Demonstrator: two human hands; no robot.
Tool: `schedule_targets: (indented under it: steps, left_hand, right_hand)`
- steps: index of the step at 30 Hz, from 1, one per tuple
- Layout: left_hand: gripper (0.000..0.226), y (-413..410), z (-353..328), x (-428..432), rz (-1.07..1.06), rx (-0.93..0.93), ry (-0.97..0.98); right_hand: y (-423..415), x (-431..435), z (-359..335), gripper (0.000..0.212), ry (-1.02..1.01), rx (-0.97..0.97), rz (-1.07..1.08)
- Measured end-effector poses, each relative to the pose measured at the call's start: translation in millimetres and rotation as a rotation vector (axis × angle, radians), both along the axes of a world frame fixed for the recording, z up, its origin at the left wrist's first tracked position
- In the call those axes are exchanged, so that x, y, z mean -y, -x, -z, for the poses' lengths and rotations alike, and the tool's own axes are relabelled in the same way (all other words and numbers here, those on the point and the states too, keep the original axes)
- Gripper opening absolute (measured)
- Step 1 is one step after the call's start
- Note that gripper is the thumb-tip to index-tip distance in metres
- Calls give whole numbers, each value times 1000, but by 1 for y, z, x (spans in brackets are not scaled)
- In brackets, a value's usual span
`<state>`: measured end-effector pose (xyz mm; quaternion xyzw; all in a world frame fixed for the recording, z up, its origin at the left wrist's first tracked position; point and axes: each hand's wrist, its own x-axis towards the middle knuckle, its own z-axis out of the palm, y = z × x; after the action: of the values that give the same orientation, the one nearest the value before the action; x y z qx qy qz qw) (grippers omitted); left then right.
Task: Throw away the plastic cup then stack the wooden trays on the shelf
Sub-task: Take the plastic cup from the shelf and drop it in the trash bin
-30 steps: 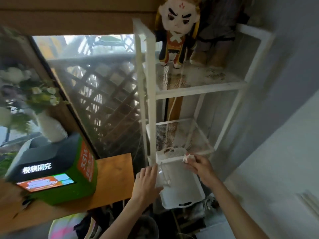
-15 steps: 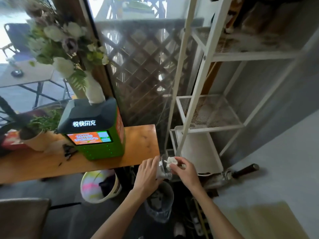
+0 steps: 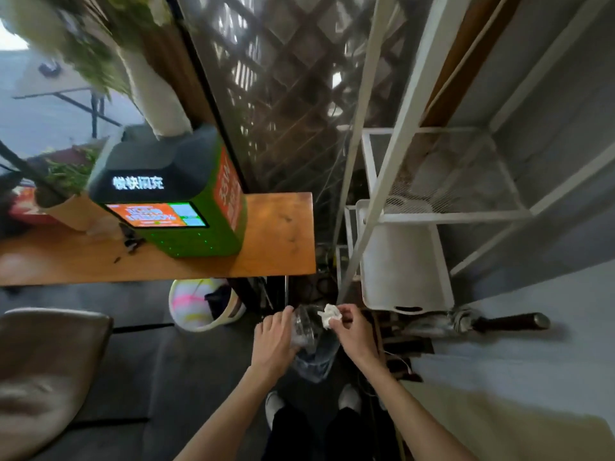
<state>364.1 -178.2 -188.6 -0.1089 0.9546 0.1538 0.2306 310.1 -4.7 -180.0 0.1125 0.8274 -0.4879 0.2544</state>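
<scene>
Both hands are working close together, low in front of the person. Left hand (image 3: 274,337) is wrapping its curled fingers around the side of the clear plastic cup (image 3: 304,329), gripping it firmly. Right hand (image 3: 354,331) is pinching a crumpled white paper (image 3: 329,316) between thumb and fingertips, just at the cup's rim; the rest of that hand is loosely bent.

Directly under the cup, a bin with a clear plastic liner (image 3: 316,361) is standing on the dark floor, and the person's two light shoes are showing just below it. To the left of the hands, a round colourful bucket (image 3: 199,304) is sitting under the wooden table (image 3: 276,247). On the table a green machine (image 3: 176,197) with a lit screen is standing, and a white vase with flowers is standing on top of it.

To the right, the white metal shelf (image 3: 392,154) is rising upward. A white tray (image 3: 402,264) is lying on its low level, sticking out toward the person. Beside the shelf foot, a folded umbrella (image 3: 466,322) with a dark handle is lying on the floor. I cannot tell whether the tray is wooden.
</scene>
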Motion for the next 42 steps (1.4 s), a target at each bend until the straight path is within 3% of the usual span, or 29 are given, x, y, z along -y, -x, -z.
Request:
schedule_targets:
  steps: [5, 10, 13, 15, 17, 21, 26, 29, 31, 36, 39, 42]
  left_hand:
    - [78, 4, 125, -1, -22, 191, 65]
    - [76, 18, 282, -8, -124, 370, -9]
    - [86, 26, 354, -14, -512, 502, -268]
    - [74, 31, 397, -17, -827, 510, -543]
    - [68, 38, 437, -18, -1004, 514, -662]
    - [65, 45, 502, -17, -1206, 641, -731]
    - [64, 56, 551, -15, -1255, 734, -726]
    - [70, 60, 566, -14, -1213, 699, -748]
    - [72, 56, 564, -12, -1056, 601, -609]
    - [28, 32, 494, 5, -331, 361, -215]
    - [22, 17, 442, 22, -116, 308, -72]
    - [32, 3, 388, 36, -11, 294, 38]
  right_hand:
    - [16, 7, 120, 24, -131, 129, -47]
    - [28, 11, 294, 23, -175, 208, -39]
    - [24, 10, 389, 18, -189, 263, 34]
    - [21, 11, 446, 9, -180, 350, 151]
    - [15, 14, 502, 14, -107, 474, 297]
    - [6, 23, 571, 13, 14, 585, 487]
    - [6, 31, 630, 25, -87, 480, 409]
    - [8, 35, 633, 29, -101, 382, 385]
    - [9, 39, 614, 31, -129, 282, 323]
    - [4, 43, 525, 16, -424, 71, -181]
    - [2, 47, 461, 28, -629, -79, -463]
    - [0, 49, 406, 36, -702, -139, -655]
